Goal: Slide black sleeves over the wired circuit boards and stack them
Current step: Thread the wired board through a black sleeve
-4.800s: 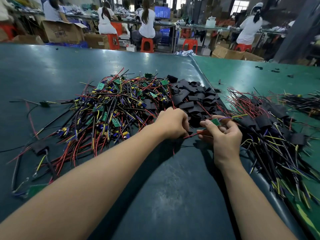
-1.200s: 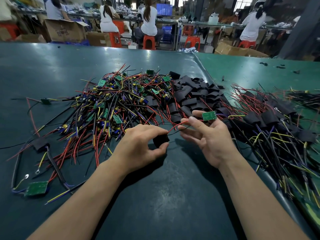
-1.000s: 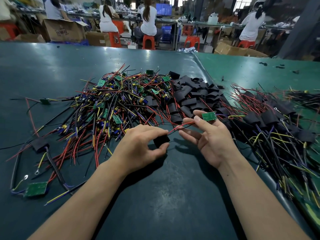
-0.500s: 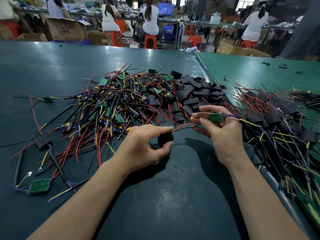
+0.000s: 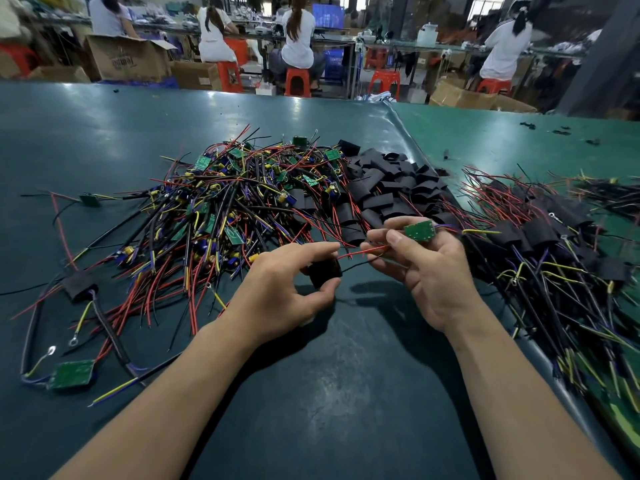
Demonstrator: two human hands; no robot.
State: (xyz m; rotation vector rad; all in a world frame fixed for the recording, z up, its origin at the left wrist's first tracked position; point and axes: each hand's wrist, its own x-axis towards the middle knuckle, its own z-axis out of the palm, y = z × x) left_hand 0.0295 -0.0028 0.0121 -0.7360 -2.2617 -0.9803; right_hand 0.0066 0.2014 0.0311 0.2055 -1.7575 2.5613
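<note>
- The left hand (image 5: pixel 284 289) pinches a black sleeve (image 5: pixel 325 271) between thumb and fingers.
- The right hand (image 5: pixel 426 268) grips a green circuit board (image 5: pixel 419 231); its red wire (image 5: pixel 363 252) reaches leftward into the sleeve.

Both my forearms come into view bare, from the bottom edge right up to the wrists: no sleeves, no cuffs anywhere along them. My left hand (image 5: pixel 280 289) wears no glove, no ring, no watch or band at the wrist. My right hand (image 5: pixel 429 271) is the same, bare to the fingertips, wrist uncovered. My nails are short and unpainted, the thumbnail on the right showing plain. Faint tendon lines run along my right forearm.
</note>
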